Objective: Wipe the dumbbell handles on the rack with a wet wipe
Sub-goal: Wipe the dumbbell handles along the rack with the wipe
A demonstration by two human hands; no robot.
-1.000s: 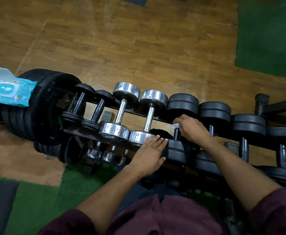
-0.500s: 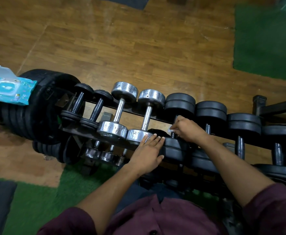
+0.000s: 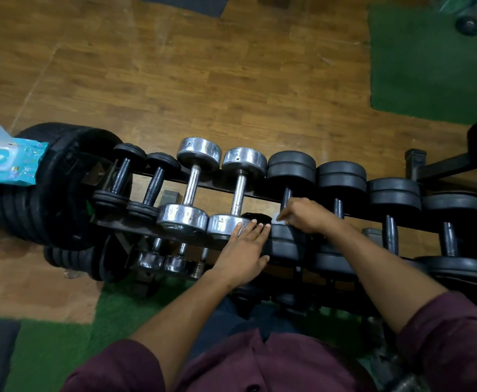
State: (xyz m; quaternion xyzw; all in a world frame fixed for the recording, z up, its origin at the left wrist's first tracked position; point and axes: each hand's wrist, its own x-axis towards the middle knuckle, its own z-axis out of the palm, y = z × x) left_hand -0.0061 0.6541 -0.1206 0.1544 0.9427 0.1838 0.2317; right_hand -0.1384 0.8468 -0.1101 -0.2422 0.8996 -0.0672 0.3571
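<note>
Far left, your pack of wet wipes (image 3: 7,161) is sitting on a stack of black weight plates (image 3: 48,193), its glossy blue wrapper running off the frame's left edge, flap lifted. Just right of the plates the rack (image 3: 124,226) is starting, a dark metal rail carrying the row. Two small black dumbbells (image 3: 135,182) are leading it, slim dark handles, matte ends. Next, two chrome dumbbells (image 3: 214,193) are shining, round scuffed heads, the right one with a knurled silver grip.

Your left hand (image 3: 244,250) is lying flat, fingers straight and together, fingertips pressing on the near chrome head and the palm over the near end of the first black plate dumbbell (image 3: 289,176). Just beside it, your right hand (image 3: 308,216) is curling around that dumbbell's thin dark handle, pinching a small white wet wipe (image 3: 279,220) against its near end. The two hands are close but not touching.

Rightward, three more black dumbbells (image 3: 392,199) are sitting shoulder to shoulder, their rubbery double discs nearly touching, leaving only narrow gaps between handles. Beyond the rack, glossy wood-grain floor (image 3: 203,89) is spreading wide open, and a green turf mat (image 3: 435,66) is filling the top right corner. Your maroon sleeves (image 3: 452,335) are framing the bottom edge.
</note>
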